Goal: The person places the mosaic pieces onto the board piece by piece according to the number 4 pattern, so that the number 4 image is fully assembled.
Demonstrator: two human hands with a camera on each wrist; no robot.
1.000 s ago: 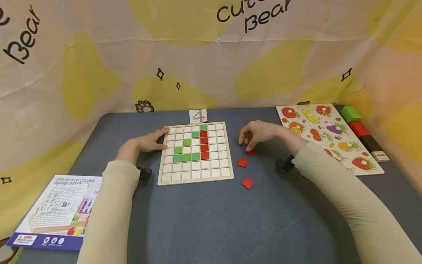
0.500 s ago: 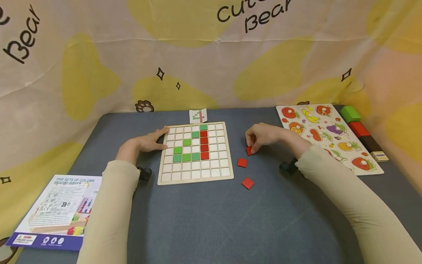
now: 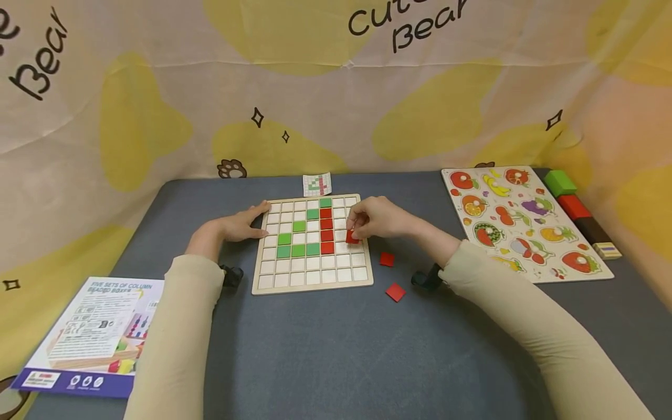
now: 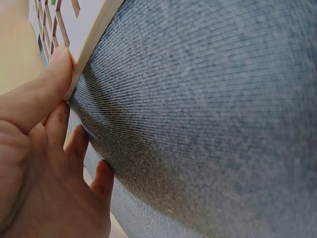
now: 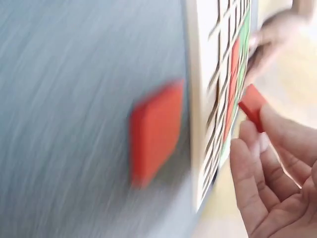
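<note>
My right hand [image 3: 375, 219] pinches a red square tile [image 3: 352, 237] between thumb and fingertips, above the right columns of a white gridded board [image 3: 312, 280]. In the right wrist view, the same tile [image 5: 253, 105] is tilted and apart from the board. On the grid lie several green tiles [image 3: 298, 250] and a column of red tiles [image 3: 326, 223]. At the board's left edge rests my left hand [image 3: 238, 226], its thumb on the rim and its other fingers spread. Two loose red tiles, one nearer the board [image 3: 387, 259] and one lower [image 3: 395, 292], lie on the table.
A small pattern card [image 3: 317, 185] stands behind the board. To the right are a fruit puzzle board [image 3: 525, 221] and a row of coloured blocks [image 3: 573, 205]. A printed box [image 3: 89, 332] lies at the front left, partly behind my left sleeve.
My right hand has picked up a red tile from the table and carried it left over the board. My left hand has stayed at the board's edge.
</note>
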